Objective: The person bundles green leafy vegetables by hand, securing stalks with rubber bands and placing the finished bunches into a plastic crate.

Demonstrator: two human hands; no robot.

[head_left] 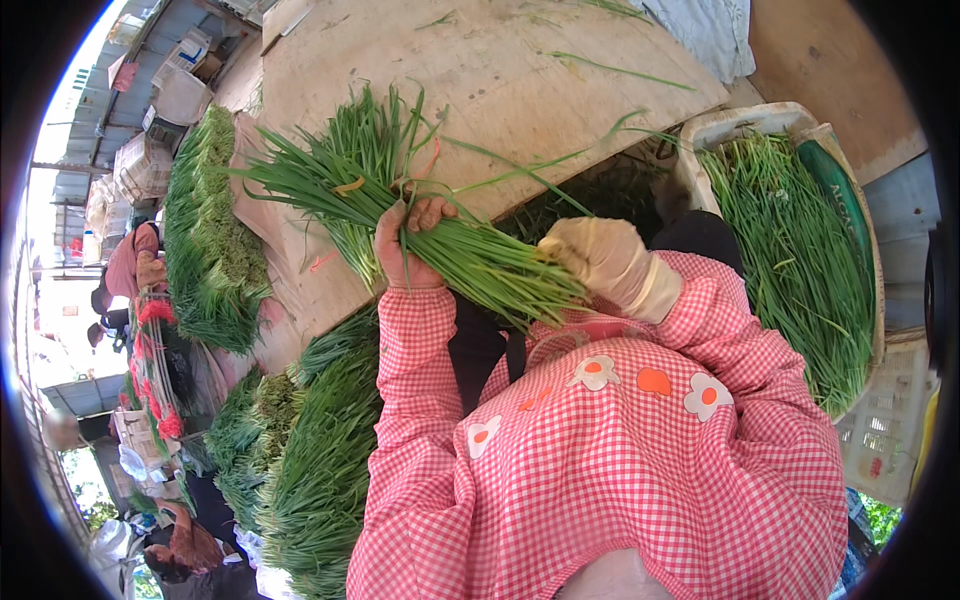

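A thick bunch of garlic chives [490, 262] lies across my lap and the near edge of the wooden board, its leaf tips fanning to the far left and its pale stem ends to the right. My bare left hand [410, 238] is wrapped round the middle of it. On my right hand [612, 265] is a pale glove; its fingers are curled closed against the stem ends, and whatever they pinch is hidden. One long loose leaf [525, 175] stretches from near the gloved hand toward the upper left. A thin red tie [430, 160] shows beside the bunch.
The wooden board [520, 75] spreads out ahead. A white crate [703, 120] full of chives stands at my right. Chive stacks rise at the far left [212, 235] and near left [325, 475]. Two other people [133, 262] [188, 545] are at the left.
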